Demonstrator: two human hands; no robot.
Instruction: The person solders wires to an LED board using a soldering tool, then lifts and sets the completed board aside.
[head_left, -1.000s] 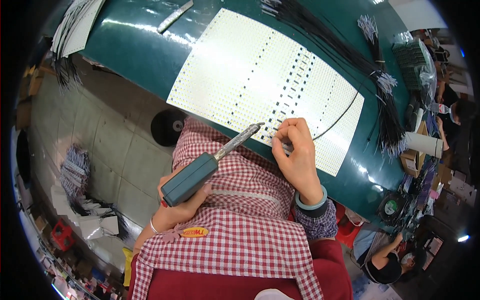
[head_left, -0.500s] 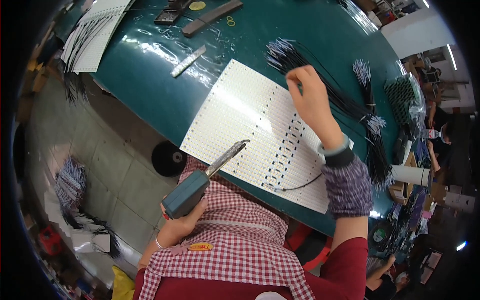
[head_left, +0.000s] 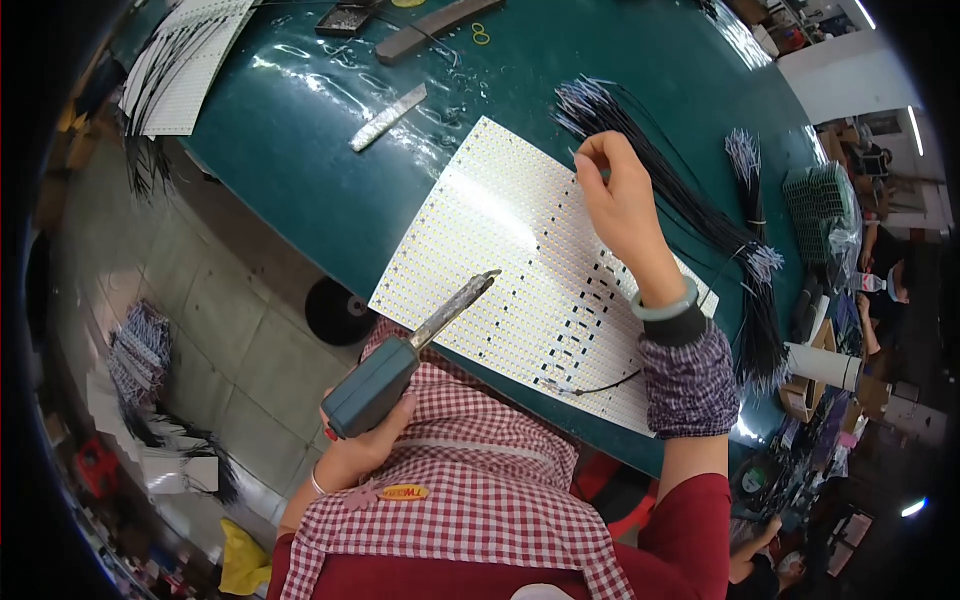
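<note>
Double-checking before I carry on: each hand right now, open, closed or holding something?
Left hand: closed, holding the soldering gun.
Right hand: fingers curled near the black wires; whether they pinch anything cannot be told.

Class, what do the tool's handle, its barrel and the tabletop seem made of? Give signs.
Handle: probably plastic; dull, smooth, moulded-looking. Barrel: likely metal; silvery, rough, darkly stained. Tabletop: glossy green covering, possibly vinyl sheet; bright, rippled reflections.

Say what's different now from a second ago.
The right hand let go of the black wire, now lying on the white board, and moved forward toward the wire bundle. The soldering iron drew left from the dark pads, staying in the left hand.
</note>
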